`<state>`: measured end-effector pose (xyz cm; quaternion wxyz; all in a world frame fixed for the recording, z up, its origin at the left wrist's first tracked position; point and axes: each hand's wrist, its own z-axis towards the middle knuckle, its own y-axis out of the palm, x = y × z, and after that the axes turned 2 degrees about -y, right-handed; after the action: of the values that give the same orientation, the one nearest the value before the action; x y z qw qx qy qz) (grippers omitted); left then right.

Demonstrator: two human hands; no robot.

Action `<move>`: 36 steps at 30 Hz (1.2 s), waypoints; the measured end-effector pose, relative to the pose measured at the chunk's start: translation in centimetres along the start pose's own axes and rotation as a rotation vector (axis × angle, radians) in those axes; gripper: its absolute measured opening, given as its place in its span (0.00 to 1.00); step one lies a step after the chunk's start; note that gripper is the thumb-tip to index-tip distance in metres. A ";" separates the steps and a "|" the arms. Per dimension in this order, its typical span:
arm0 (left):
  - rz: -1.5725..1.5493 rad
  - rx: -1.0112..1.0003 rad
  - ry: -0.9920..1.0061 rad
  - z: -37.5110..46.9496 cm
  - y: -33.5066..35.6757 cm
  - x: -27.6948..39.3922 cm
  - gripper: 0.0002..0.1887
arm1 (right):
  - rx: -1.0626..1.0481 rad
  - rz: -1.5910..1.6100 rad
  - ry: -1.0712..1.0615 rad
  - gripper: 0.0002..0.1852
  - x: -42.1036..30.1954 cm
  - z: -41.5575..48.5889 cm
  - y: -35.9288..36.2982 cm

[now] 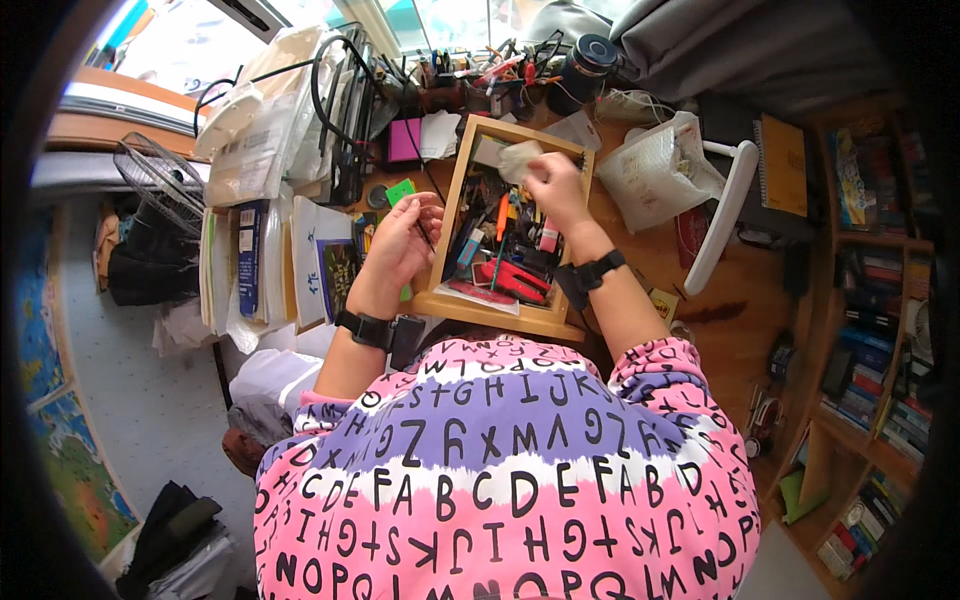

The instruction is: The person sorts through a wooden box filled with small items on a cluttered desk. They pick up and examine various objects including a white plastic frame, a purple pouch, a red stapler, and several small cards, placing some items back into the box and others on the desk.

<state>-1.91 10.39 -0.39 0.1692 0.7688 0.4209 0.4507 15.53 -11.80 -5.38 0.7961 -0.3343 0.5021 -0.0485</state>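
Note:
A wooden drawer full of small items rests in front of me, tilted slightly. My right hand is over its far right part, pinching a pale, translucent packet. Left of the drawer, my left hand has curled fingers around a thin dark stick, partly hidden by them. Just beyond that hand lies a green block-like object. Inside the drawer are an orange pen-like tool, a red tool or stapler, a blue-and-white eraser-like block and a pink item.
Books and folders stand at the left, near a desk fan. Pens and a dark flask line the back. Bubble wrap and a white lamp-like bar lie at the right, before a bookshelf.

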 end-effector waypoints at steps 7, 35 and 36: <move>0.070 -0.051 -0.032 2.1 0.6 -0.1 0.12 | 0.043 -0.344 -0.013 0.08 0.2 -0.3 -2.5; 0.309 -0.198 -0.201 7.3 2.8 0.0 0.12 | 0.072 0.646 0.377 0.13 -0.8 0.3 -12.6; 0.335 -0.205 -0.220 7.5 2.9 0.0 0.13 | 0.211 0.502 0.395 0.14 -0.6 0.7 -14.2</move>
<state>5.81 9.57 -2.57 0.2142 0.8511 0.2186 0.4266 19.51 -22.20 3.52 0.7006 -0.1002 0.7057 0.0333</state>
